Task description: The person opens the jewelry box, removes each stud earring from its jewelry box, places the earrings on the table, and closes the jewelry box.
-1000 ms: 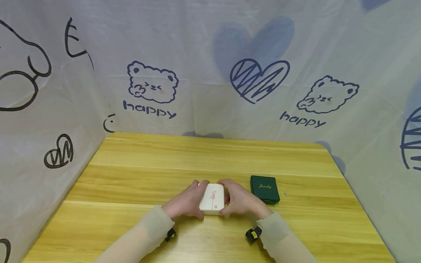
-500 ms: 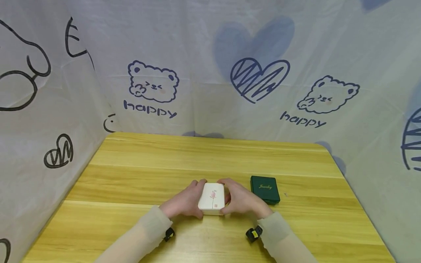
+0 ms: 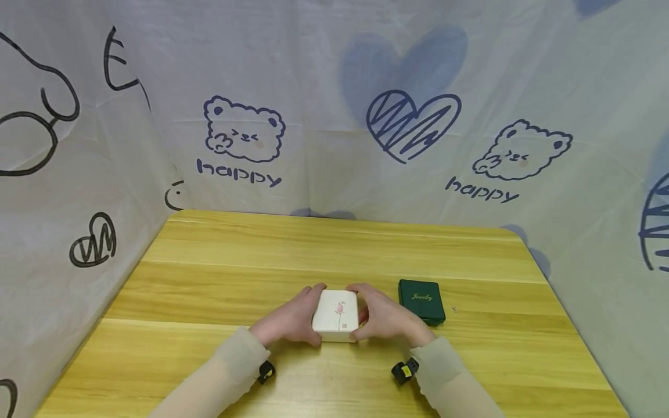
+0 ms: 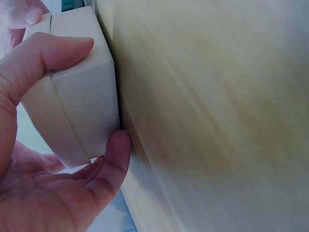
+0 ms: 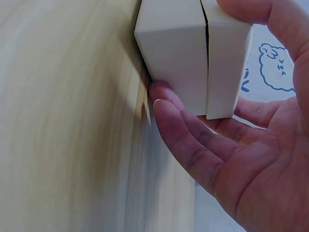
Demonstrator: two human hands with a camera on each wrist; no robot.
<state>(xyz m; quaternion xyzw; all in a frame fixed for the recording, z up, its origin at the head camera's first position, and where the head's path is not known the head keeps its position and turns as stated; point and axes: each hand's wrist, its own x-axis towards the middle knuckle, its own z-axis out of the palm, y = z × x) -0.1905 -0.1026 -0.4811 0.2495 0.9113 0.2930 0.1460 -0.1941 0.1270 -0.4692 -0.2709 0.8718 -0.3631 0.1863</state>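
Thumb of the left hand [image 3: 295, 319] laid across the near face of a white box [image 3: 336, 310], fingers curled about its left and far sides; that end is gripped between them. The other end is held likewise by the right hand [image 3: 385, 317], thumb set high at the near right corner, fingers bent round toward the far side. From the left wrist, the left thumb tip is seen lying past the seam, on the base; from the right wrist, the right thumb is seen on the lid [image 5: 224, 58]. The lid is seated over the base, the seam marked by a thin line on the left and a narrow dark gap on the right. A pink flower on a slender stem is printed on top, with a small square mark beside the stem's foot. The box is placed between both hands, its base against a wood-grained table [image 3: 251, 249]. A black device [image 3: 266, 372] with a yellow patch is worn at the left wrist, a similar one at the right; both forearms are covered by pale sleeves [image 3: 439, 363]. Just beyond the right hand, a green box [image 3: 421, 302] lettered "Jewelry" in gold is noted. The table is enclosed by white cloth [image 3: 313, 69] printed with hearts, bears and "happy".
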